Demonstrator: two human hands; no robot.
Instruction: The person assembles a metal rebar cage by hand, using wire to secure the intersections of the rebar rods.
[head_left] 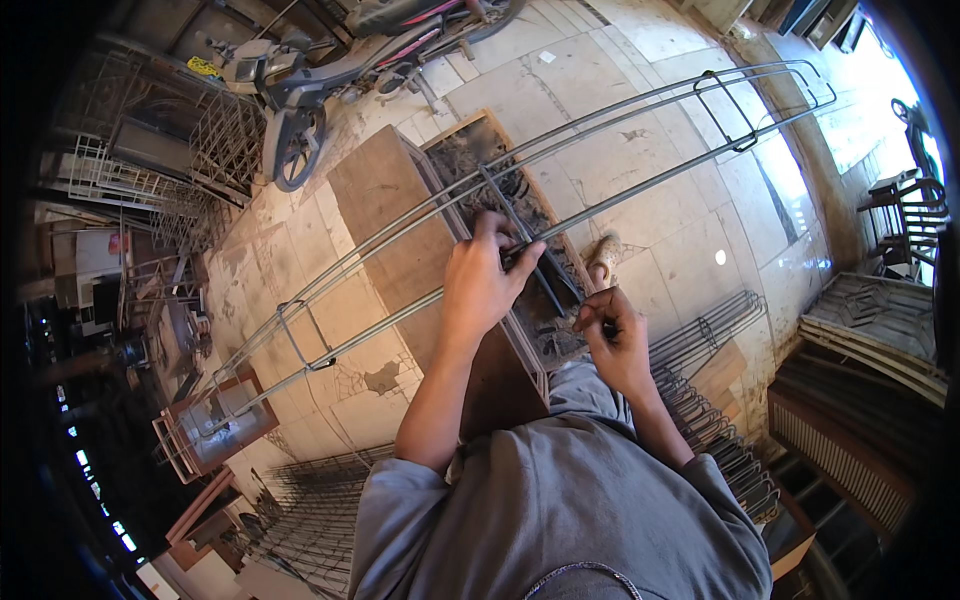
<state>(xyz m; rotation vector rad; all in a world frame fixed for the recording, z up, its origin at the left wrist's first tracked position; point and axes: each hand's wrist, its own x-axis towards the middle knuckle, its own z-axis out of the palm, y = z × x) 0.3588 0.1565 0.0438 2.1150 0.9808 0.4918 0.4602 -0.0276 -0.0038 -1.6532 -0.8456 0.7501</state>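
Note:
A long cage of steel rebar (640, 188) runs slantwise across the view, from far right to near left. Square bent stirrups cross its rods, and the middle stirrup (515, 212) hangs beside my left hand (478, 278). That hand is closed at the place where the stirrup meets the near rod, thumb and fingers on the steel. My right hand (617, 338) is lower and to the right, apart from the cage. Its fingers are curled in a pinch, and I cannot make out what is in them.
Beneath the cage stands a wooden bench (385, 195) with a tray of dark scraps (465, 145). A motorcycle (300, 110) is parked at the far left. Bundles of bent bars (700, 335) lie at right, metal grids (225, 140) at left. A framed panel (225, 425) is under the cage's left end.

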